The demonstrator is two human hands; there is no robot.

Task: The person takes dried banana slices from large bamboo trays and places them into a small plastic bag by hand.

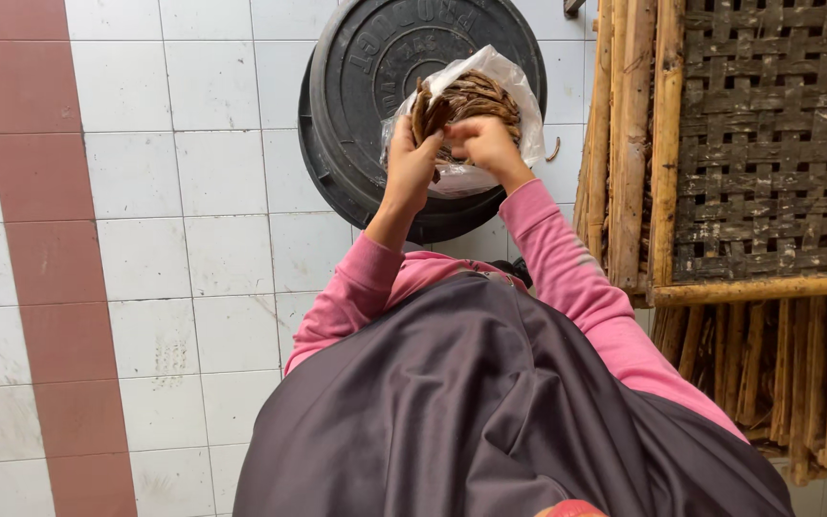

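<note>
The left hand (412, 163) grips a bunch of thin brown dried sticks (430, 113), lifting them clear. The right hand (483, 142) pinches the crinkled clear plastic bag (519, 96), steadying its mouth. Both sit at twelve o'clock over the round black plastic lid (356, 67) on the white tiled floor (145, 191).

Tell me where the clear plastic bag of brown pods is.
In the head view, the clear plastic bag sits top centre on the round black lid, held between both hands, left of the woven bamboo trays.

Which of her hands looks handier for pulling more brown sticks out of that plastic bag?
Probably the right hand: its fingers sit in the plastic bag mouth over the loose sticks. The left hand already grips a bundle.
</note>
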